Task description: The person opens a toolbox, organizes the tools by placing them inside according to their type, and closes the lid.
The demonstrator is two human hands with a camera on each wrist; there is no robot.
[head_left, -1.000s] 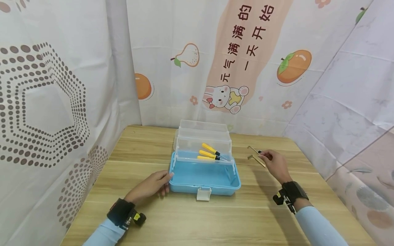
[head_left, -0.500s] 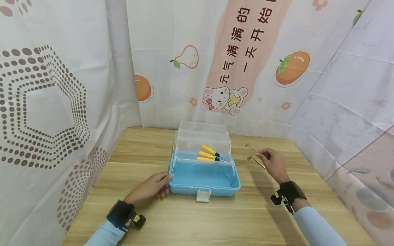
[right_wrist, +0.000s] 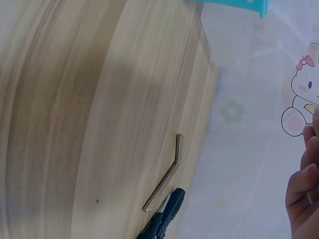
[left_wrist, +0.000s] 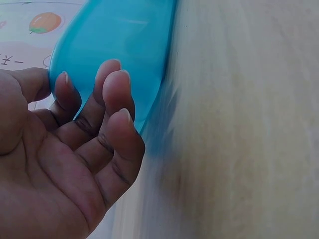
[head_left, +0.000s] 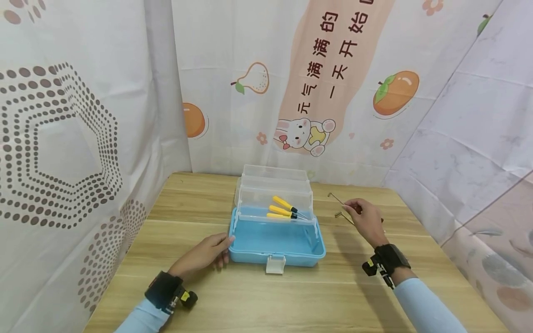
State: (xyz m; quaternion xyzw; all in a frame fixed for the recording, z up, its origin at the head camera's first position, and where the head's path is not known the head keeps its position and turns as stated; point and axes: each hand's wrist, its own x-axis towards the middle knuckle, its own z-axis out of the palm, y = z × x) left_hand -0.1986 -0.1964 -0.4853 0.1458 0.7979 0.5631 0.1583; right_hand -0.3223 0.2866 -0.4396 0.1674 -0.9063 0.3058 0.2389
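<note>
My right hand (head_left: 366, 219) pinches one end of a brass L-shaped hex key (head_left: 335, 199), its bent tip pointing away to the left. Just below it, a second brass hex key (head_left: 344, 218) lies on the table, partly covered by the hand in the head view. My left hand (head_left: 204, 252) grips the near left corner of an open blue toolbox (head_left: 276, 259). Its thumb is on the rim; in the left wrist view the other fingers (left_wrist: 122, 134) curl loosely beside the wall. Three yellow-handled screwdrivers (head_left: 281, 209) lie in the toolbox's clear tray.
A tool with black handles (right_wrist: 164, 214) lies by the loose hex key in the right wrist view, its kind unclear. The toolbox's white latch (head_left: 275, 263) hangs down in front. Printed curtains (head_left: 225, 152) enclose the wooden table (head_left: 316, 300) at the back and sides.
My right hand has shifted slightly left and away with the hex key, whose bent tip now sits farther from the loose one. The left hand and toolbox stay put.
</note>
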